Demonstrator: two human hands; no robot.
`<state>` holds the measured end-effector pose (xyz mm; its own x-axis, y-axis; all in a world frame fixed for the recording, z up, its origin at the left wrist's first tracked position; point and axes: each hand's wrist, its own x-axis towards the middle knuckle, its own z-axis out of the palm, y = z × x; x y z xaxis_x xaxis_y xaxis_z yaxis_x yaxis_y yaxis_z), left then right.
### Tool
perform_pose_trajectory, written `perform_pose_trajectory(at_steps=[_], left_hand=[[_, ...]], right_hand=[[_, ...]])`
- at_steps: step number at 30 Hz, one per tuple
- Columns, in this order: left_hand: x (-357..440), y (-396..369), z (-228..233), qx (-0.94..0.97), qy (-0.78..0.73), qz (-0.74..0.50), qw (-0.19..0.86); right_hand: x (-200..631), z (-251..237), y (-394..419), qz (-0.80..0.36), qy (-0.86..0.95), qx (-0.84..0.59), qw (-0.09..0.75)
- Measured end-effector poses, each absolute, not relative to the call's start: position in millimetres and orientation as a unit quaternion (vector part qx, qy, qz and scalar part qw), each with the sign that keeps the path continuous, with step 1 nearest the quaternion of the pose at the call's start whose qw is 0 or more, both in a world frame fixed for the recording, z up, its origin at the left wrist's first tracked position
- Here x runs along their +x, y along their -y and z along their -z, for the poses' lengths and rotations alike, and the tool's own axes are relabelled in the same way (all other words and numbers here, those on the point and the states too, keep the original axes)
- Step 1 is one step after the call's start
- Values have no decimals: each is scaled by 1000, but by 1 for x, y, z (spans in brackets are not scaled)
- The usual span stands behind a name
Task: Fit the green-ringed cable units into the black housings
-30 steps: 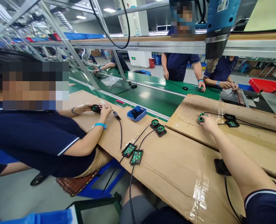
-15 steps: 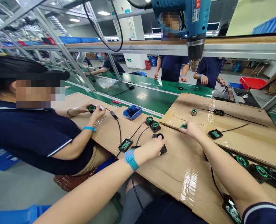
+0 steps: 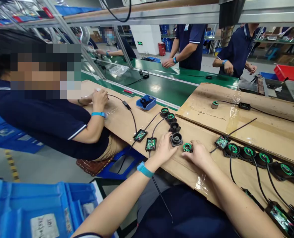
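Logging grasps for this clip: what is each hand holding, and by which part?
Right hand pinches the green-ringed round part at its near edge with the fingertips. Left hand touches the black socket housing at its side; a closed grip cannot be told.

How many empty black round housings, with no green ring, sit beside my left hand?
2. One housing is at the left hand's fingertips; the other housing sits just behind it, beside the green-ringed parts. None seems hidden there.

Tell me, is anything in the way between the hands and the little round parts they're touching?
Nothing visible is. The left hand rests right beside the black socket, fingers touching it. The right hand touches the green ring part directly. Only bare cardboard lies between the two parts.
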<state>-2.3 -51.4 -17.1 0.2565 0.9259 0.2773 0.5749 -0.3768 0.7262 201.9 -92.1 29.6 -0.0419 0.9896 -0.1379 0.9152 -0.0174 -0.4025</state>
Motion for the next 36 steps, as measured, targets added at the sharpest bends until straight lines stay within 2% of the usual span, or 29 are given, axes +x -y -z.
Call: perform_pose_trajectory(at_steps=[4, 8, 11, 13, 16, 19, 24, 27, 31, 36], left_hand=[[16, 45, 30, 703, -512, -406, 282], [28, 41, 39, 680, -510, -446, 281], [26, 49, 41, 686, -511, -464, 231], [23, 59, 41, 709, -493, -480, 156], [21, 73, 40, 781, -380, -494, 33], [27, 80, 39, 828, -323, -458, 3], [37, 81, 36, 858, -375, -339, 90], [38, 84, 32, 848, -371, -337, 172], [34, 84, 25, 827, -313, -356, 304], [31, 76, 21, 769, -335, -325, 437]], right_hand=[[215, -13, 99, -217, 720, -628, 201], [217, -6, 105, -222, 727, -604, 239], [217, -14, 106, -230, 735, -599, 218], [217, -21, 104, -239, 737, -602, 193], [218, -34, 97, -248, 740, -608, 148], [219, -45, 93, -232, 752, -611, 89], [215, -56, 101, -208, 783, -586, 23], [213, -56, 108, -202, 798, -567, 16], [220, -50, 104, -186, 798, -573, 23], [233, -40, 95, -212, 787, -576, 60]])
